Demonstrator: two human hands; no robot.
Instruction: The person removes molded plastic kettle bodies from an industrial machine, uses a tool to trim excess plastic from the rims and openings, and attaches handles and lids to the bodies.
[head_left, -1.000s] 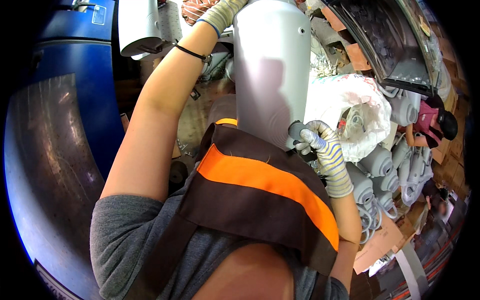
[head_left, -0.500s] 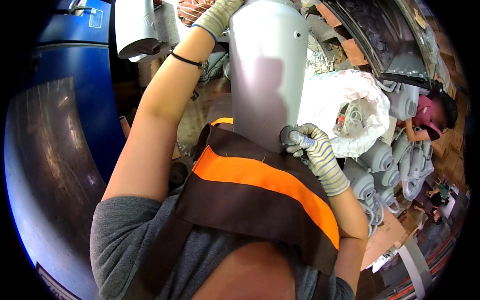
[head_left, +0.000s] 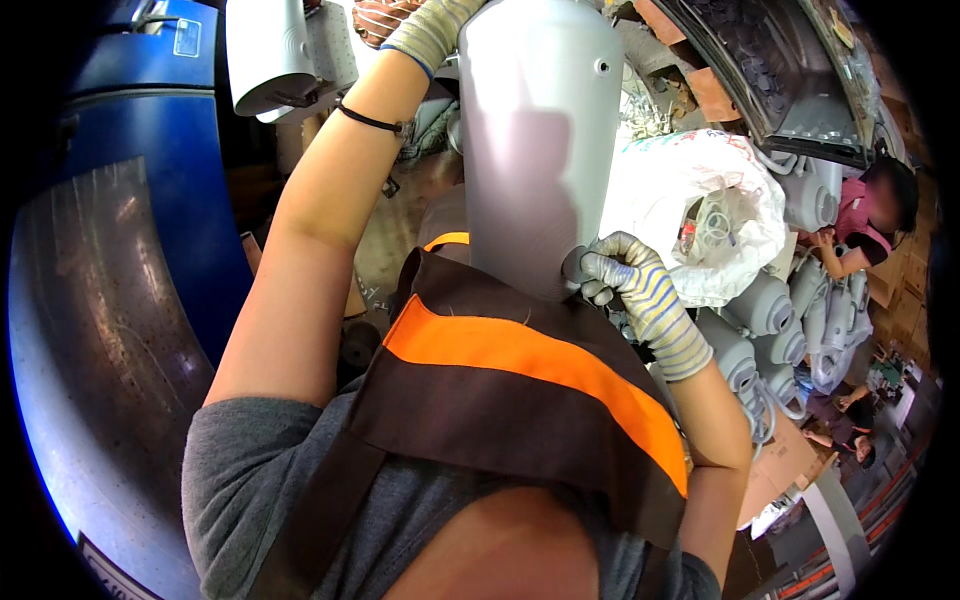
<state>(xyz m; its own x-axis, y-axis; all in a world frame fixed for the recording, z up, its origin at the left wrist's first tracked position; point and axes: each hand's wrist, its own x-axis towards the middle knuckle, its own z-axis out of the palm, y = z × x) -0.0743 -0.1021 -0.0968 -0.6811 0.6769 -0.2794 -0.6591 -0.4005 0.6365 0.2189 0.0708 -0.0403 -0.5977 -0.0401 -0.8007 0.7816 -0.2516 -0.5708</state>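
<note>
A smooth light-grey metal cylinder (head_left: 535,150) stands before my apron, its lower end against the dark cloth. It has a small round fitting (head_left: 601,66) on its upper right side. My left hand (head_left: 436,32), in a striped knit glove, rests at the cylinder's far left edge; its fingers are hidden at the top of the picture. Low on the cylinder's right side, my right hand (head_left: 637,278), in a matching glove, pinches a small round grey disc (head_left: 573,264) between thumb and fingers. The disc lies against or just beside the cylinder wall; I cannot tell which.
A white woven sack (head_left: 735,180) with clear tubing inside stands to the right, with several grey cylinders (head_left: 765,305) past it. A black bin (head_left: 800,120) of dark pieces is at far right, near a co-worker in pink (head_left: 862,215). A blue machine (head_left: 170,230) fills the left.
My right hand has shifted slightly up and right, its forearm swinging outward, with the disc still pinched. My left hand hardly moves. The co-worker at far right has shifted a little.
</note>
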